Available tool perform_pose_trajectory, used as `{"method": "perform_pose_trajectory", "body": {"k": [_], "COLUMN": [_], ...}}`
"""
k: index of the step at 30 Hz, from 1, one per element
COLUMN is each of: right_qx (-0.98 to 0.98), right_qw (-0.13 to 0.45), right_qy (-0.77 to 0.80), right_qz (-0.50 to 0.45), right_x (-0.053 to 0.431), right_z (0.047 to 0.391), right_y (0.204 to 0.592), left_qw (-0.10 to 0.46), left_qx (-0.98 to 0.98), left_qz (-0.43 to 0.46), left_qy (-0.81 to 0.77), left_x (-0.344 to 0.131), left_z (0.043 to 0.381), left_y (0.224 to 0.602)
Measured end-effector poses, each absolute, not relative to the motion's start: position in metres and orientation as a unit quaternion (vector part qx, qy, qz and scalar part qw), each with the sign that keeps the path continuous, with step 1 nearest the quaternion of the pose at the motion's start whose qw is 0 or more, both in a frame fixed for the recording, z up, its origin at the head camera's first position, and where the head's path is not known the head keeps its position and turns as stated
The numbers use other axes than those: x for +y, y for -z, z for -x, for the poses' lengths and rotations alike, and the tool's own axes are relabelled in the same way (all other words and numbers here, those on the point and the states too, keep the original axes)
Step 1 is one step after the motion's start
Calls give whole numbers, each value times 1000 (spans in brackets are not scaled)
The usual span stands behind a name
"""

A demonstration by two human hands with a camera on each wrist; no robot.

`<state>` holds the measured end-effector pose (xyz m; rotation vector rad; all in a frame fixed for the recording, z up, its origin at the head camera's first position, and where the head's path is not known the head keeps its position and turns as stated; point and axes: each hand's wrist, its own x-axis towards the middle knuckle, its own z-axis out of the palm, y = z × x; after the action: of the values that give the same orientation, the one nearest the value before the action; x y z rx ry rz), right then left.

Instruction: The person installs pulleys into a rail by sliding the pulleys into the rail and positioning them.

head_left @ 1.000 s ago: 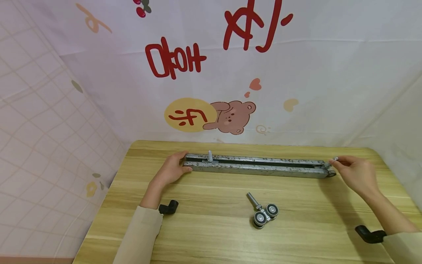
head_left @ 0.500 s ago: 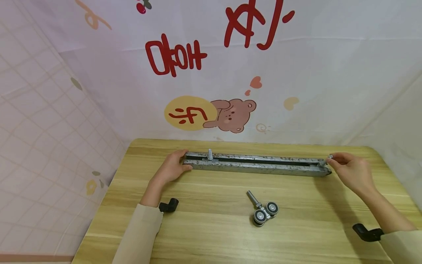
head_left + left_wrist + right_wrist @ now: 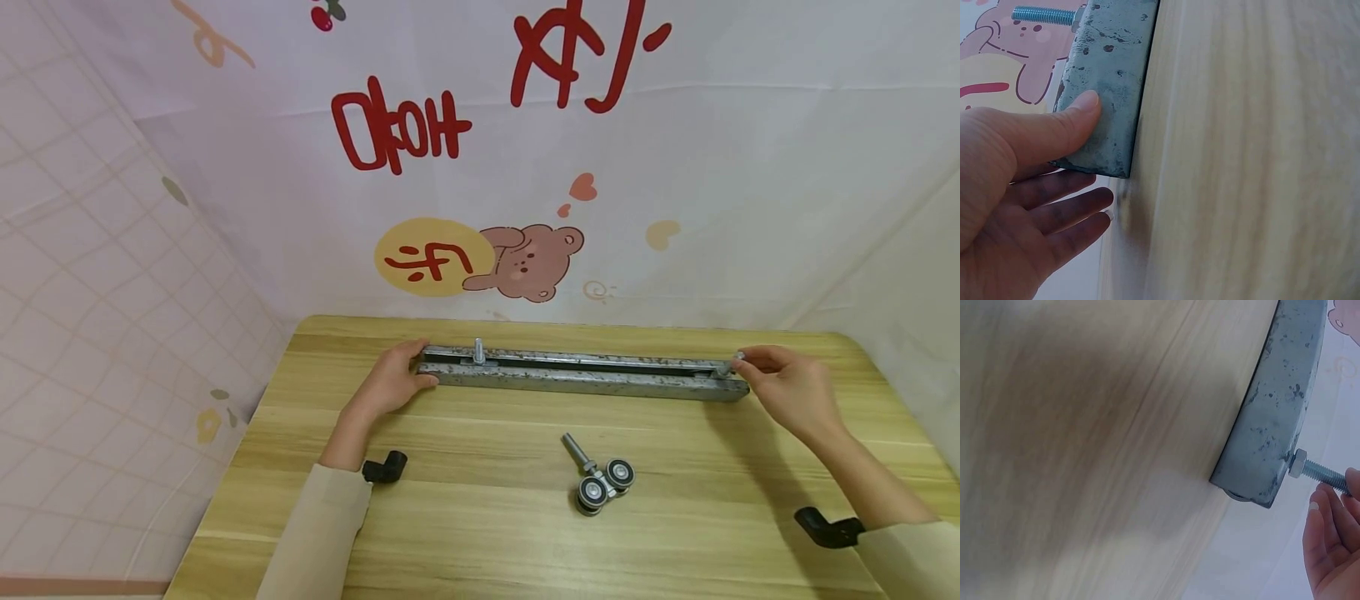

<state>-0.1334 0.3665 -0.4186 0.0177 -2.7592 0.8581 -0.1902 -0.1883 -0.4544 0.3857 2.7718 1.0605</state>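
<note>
We log the rail [image 3: 585, 385] toward the table [image 3: 480, 550]'s twelve o'clock, left hand [image 3: 390, 381] pinching its nine-o'clock end, right hand [image 3: 795, 392] pinching a bolt [image 3: 1324, 473] at three. We judge this roller [image 3: 1239, 497] insertion; next needs a level inward push.

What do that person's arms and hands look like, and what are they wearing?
The left sleeve and right sleeve are plain light beige and stop before the wrists. A black, bent piece sticks out near each sleeve's end. The left hand and right hand wear no gloves.
</note>
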Motion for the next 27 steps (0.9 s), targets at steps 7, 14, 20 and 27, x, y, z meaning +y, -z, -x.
{"method": "perform_pose_trajectory", "body": {"k": [7, 14, 20, 27], "right_qx": [-946, -945, -942, -941], "right_qw": [139, 147, 157, 149], "right_qy": [-291, -291, -293, -300], "right_qz": [-18, -26, -39, -37], "right_x": [360, 354, 350, 346], "right_z": [134, 135, 136, 138], "right_y": [420, 421, 421, 422], "left_qw": [76, 81, 80, 80], "left_qx": [922, 923, 922, 920], "left_qz": [-135, -131, -134, -134], "left_qy": [-355, -353, -355, -358], "left_x": [-187, -188, -188, -189], "left_z": [190, 191, 190, 191], "left_y": [454, 453, 452, 453]}}
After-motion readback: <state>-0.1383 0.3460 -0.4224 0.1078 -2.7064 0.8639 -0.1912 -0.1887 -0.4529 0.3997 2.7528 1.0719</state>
